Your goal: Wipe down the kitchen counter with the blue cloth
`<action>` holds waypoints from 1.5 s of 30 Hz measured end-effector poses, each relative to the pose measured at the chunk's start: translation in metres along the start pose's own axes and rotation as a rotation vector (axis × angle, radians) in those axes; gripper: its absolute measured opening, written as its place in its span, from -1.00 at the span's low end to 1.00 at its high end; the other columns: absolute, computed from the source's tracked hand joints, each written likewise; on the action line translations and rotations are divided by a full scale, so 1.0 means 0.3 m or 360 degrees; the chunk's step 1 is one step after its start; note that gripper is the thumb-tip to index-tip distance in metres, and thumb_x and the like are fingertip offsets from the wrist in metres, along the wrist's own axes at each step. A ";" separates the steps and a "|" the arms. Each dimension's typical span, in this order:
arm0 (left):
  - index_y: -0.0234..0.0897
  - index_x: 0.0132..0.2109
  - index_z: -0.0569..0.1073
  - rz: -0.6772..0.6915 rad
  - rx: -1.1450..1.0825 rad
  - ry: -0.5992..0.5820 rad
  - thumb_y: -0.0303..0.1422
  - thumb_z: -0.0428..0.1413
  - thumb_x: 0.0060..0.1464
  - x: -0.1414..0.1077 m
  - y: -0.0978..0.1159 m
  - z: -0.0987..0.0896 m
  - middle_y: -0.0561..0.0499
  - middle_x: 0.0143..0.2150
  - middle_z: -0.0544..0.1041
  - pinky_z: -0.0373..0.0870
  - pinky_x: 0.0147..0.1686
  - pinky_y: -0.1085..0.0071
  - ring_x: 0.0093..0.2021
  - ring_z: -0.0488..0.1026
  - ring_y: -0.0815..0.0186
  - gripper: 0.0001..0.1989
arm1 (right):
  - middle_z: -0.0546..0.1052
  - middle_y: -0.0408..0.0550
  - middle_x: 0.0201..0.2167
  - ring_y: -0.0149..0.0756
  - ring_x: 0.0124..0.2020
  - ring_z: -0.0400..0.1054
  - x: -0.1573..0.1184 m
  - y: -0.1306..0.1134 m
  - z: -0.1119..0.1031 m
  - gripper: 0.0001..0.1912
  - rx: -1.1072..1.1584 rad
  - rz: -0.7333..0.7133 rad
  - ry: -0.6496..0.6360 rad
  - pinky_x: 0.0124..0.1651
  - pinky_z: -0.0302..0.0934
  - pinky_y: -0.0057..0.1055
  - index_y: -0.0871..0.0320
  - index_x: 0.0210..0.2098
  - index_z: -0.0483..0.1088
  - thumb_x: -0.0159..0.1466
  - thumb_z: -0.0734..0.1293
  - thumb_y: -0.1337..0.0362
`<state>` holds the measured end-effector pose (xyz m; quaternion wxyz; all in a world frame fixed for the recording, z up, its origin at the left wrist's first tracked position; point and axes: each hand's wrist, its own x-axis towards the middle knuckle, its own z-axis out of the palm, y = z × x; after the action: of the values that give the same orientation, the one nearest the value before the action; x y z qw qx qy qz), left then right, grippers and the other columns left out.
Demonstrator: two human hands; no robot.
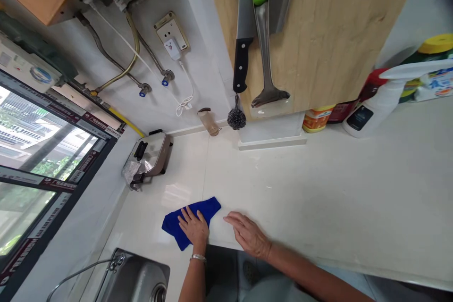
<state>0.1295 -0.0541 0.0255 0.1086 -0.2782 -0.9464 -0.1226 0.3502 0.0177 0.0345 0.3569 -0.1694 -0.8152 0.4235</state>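
A blue cloth (209,207) lies spread on the white countertop (269,170) near its front edge. My left hand (194,229), with a bracelet at the wrist, rests flat on the cloth with its fingers apart. To the right of the cloth, my right hand (249,235) is over the counter's front edge. Its fingers stretch toward the left, and nothing shows in it. Whether the right hand touches the counter I cannot tell.
A steel sink (132,276) is at lower left. Against the back wall stand a lidded electric pan (150,151) and a brownish bottle (208,121). A knife (242,63), a green-handled utensil (264,42) and a scourer (236,115) hang by a wooden board (329,33). A spray bottle (371,108) stands right.
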 end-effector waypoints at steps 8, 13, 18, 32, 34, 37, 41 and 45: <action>-0.52 0.39 0.19 -0.0041 0.0078 -0.0046 -0.17 -0.21 0.31 0.008 0.011 -0.005 -0.38 0.43 0.18 0.04 0.36 -0.18 0.47 -0.06 -0.21 -0.34 | 0.23 -0.27 -0.45 -0.55 -0.63 0.12 0.040 -0.163 -0.224 -0.67 0.2208 0.1119 0.0437 -0.51 0.08 -0.45 0.09 -0.02 0.41 0.25 0.33 0.13; -0.50 0.39 0.18 -0.0011 0.0113 0.0005 -0.16 -0.23 0.32 0.016 0.020 -0.002 -0.39 0.42 0.18 0.07 0.33 -0.19 0.45 -0.03 -0.24 -0.35 | 0.24 -0.27 -0.46 -0.56 -0.61 0.00 0.052 -0.182 -0.315 -0.67 0.2543 0.1159 0.0614 -0.50 -0.02 -0.46 0.08 -0.08 0.47 0.15 0.37 0.24; -0.56 0.38 0.19 0.0092 0.0093 -0.0005 -0.17 -0.22 0.32 0.076 0.044 0.019 -0.43 0.42 0.16 0.04 0.34 -0.18 0.44 -0.03 -0.29 -0.34 | 0.31 -0.26 -0.45 -0.57 -0.60 -0.06 0.060 -0.187 -0.313 -0.62 0.2523 0.1038 0.0737 -0.50 -0.02 -0.47 0.08 -0.09 0.50 0.06 0.39 0.35; -0.61 0.38 0.18 0.0350 -0.0144 -0.0079 -0.19 -0.18 0.31 0.325 0.155 0.080 -0.47 0.43 0.12 -0.04 0.35 -0.22 0.45 -0.10 -0.31 -0.33 | 0.11 -0.44 -0.64 -0.71 -0.73 -0.27 0.035 -0.214 -0.249 -0.61 0.2159 0.1041 0.1041 -0.65 -0.22 -0.56 0.15 -0.10 0.53 0.06 0.53 0.32; -0.61 0.38 0.17 0.0374 -0.0176 -0.0085 -0.20 -0.17 0.29 0.363 0.183 0.087 -0.48 0.43 0.12 -0.01 0.33 -0.25 0.45 -0.10 -0.32 -0.33 | 0.03 -0.47 -0.70 -0.70 -0.75 -0.33 0.003 -0.222 -0.250 -0.67 0.2027 0.1090 0.1181 -0.68 -0.29 -0.55 0.14 -0.15 0.53 0.07 0.53 0.30; -0.61 0.38 0.16 0.0417 -0.0233 -0.0068 -0.21 -0.16 0.27 0.415 0.230 0.104 -0.49 0.43 0.11 0.01 0.30 -0.30 0.45 -0.10 -0.34 -0.32 | -0.05 -0.48 -0.74 -0.67 -0.78 -0.37 -0.041 -0.248 -0.254 -0.73 0.1986 0.1159 0.1367 -0.71 -0.37 -0.53 0.12 -0.18 0.52 0.16 0.51 0.16; -0.61 0.39 0.14 0.0444 -0.0344 -0.0076 -0.19 -0.16 0.25 0.464 0.273 0.138 -0.51 0.44 0.08 -0.02 0.29 -0.35 0.45 -0.14 -0.37 -0.30 | -0.06 -0.48 -0.76 -0.63 -0.83 -0.33 -0.075 -0.289 -0.252 -0.58 0.2183 0.1077 0.1332 -0.75 -0.32 -0.51 0.16 -0.06 0.50 0.28 0.38 -0.03; -0.63 0.39 0.13 0.0469 -0.0408 -0.0092 -0.16 -0.18 0.26 0.479 0.281 0.161 -0.51 0.44 0.06 -0.08 0.32 -0.34 0.45 -0.16 -0.39 -0.28 | 0.00 -0.47 -0.77 -0.64 -0.83 -0.28 -0.097 -0.296 -0.230 -0.73 0.2237 0.0952 0.1479 -0.75 -0.26 -0.55 0.15 -0.26 0.52 0.26 0.42 0.06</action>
<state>0.0514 0.1007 0.0336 0.0618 -0.4287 -0.8748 -0.2170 0.4227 -0.0117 0.1204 0.5474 -0.2716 -0.0623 0.7891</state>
